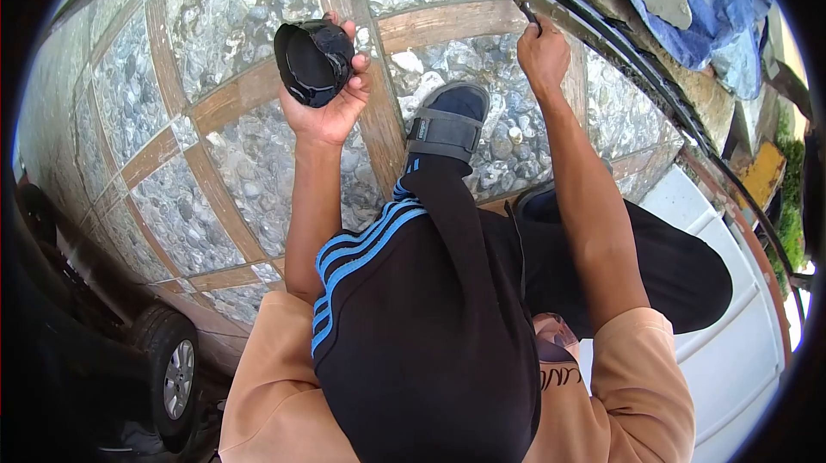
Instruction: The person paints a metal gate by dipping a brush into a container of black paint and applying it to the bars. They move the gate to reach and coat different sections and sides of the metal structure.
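My left hand [331,117] is wrapped round a small black cup [311,65], tilted so its dark inside faces me. Glossy black, wet-looking smears coat the cup's wall and rim. At the upper right, my right hand [544,57] grips the handle of a small paintbrush [521,3], whose dark bristles point up and away from me. The bristle end is close to a long black metal bar [615,40] that curves along the floor's far edge, and overlaps its near side in this view.
Pebble-patterned tiles with wood-look strips [237,175] cover the floor. My sandalled foot [447,123] stands between my hands. A blue tarp [710,7] with a stone [667,0] on it lies beyond the bar. A car wheel [176,377] is at lower left, a white panel [731,342] at right.
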The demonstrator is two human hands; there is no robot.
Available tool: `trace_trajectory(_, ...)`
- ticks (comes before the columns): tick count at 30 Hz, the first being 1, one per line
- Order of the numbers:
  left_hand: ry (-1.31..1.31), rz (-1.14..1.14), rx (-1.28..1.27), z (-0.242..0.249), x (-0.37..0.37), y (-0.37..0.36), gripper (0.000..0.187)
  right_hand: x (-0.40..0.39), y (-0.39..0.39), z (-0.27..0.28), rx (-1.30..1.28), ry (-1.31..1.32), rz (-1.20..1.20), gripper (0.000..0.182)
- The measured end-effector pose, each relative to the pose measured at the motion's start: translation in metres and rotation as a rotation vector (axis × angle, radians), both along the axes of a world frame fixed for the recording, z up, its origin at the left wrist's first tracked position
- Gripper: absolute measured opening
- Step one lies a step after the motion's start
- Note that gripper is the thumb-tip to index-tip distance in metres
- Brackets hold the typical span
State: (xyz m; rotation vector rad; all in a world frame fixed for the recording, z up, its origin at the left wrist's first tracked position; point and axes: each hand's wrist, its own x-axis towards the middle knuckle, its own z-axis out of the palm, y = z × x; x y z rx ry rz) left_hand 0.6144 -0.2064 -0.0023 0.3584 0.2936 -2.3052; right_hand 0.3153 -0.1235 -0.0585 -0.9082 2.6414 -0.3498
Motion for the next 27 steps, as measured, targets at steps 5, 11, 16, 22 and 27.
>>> trace_trajectory(5, -0.007, 0.001, -0.001, 0.003, -0.002, -0.002, 0.055, 0.003, -0.021, -0.019, -0.117, 0.067, 0.226, 0.031)
trace_trajectory(11, -0.040, 0.029, -0.028, 0.004, 0.006, -0.008, 0.058, -0.019, -0.018, -0.023, 0.069, 0.101, 0.105, 0.031)
trace_trajectory(16, -0.060, 0.024, -0.014, -0.007, 0.007, -0.003, 0.056, 0.000, 0.008, 0.009, -0.142, 0.096, 0.162, 0.030)
trace_trajectory(22, -0.117, 0.054, -0.011, -0.006, 0.001, 0.003, 0.065, 0.015, -0.007, 0.001, -0.244, 0.057, 0.288, 0.027)
trace_trajectory(27, -0.163, 0.107, -0.001, 0.000, 0.003, 0.009, 0.068, 0.023, -0.021, 0.025, -0.325, 0.032, 0.301, 0.023)
